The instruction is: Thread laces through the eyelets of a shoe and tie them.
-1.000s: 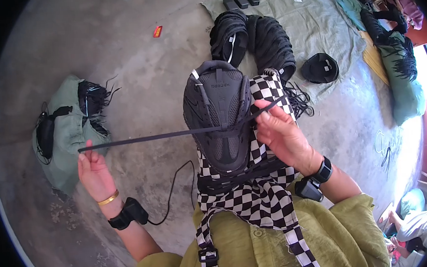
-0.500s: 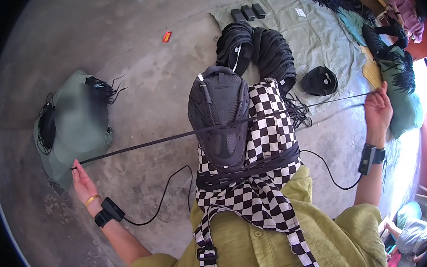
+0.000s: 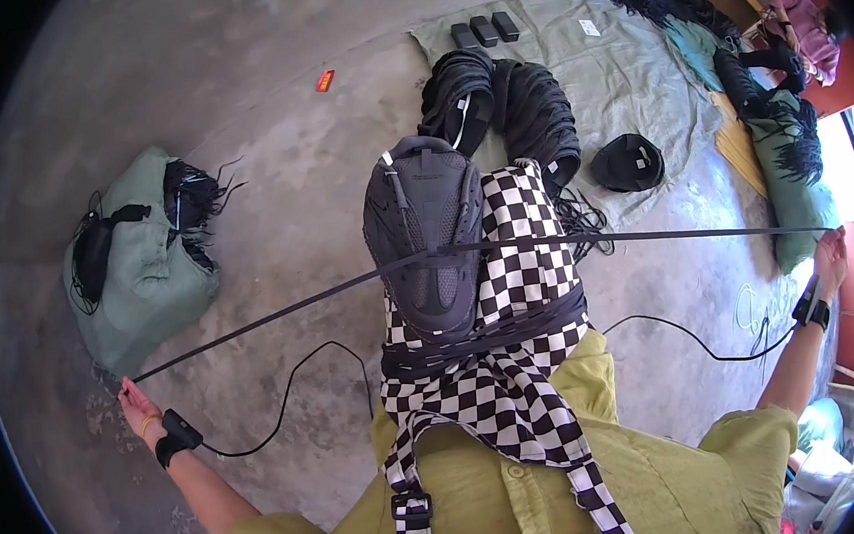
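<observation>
A black shoe upper (image 3: 426,232) lies on my lap, over a black-and-white checkered apron (image 3: 534,284). One long black shoelace (image 3: 261,323) runs through it and stretches out to both sides in two taut lengths. At the far left, my left hand (image 3: 139,408) pinches one end of the lace, low beside a green sack. My right hand (image 3: 831,260) grips the other end at the far right, held higher, though its fingertips are small in the picture. A bundle of black laces (image 3: 527,327) lies across the apron at my waist.
Stacked black shoe uppers (image 3: 539,118) and a black bowl-shaped piece (image 3: 629,163) sit ahead on a green sheet (image 3: 653,78), with black boxes (image 3: 484,30). A green sack (image 3: 149,299) stands left. A red packet (image 3: 325,80) lies on the floor. Another person (image 3: 805,31) sits far right.
My hands have spread wider apart. The right one has moved outward and lower, and the left one outward and nearer. The lace's two lengths now bend at the shoe upper.
</observation>
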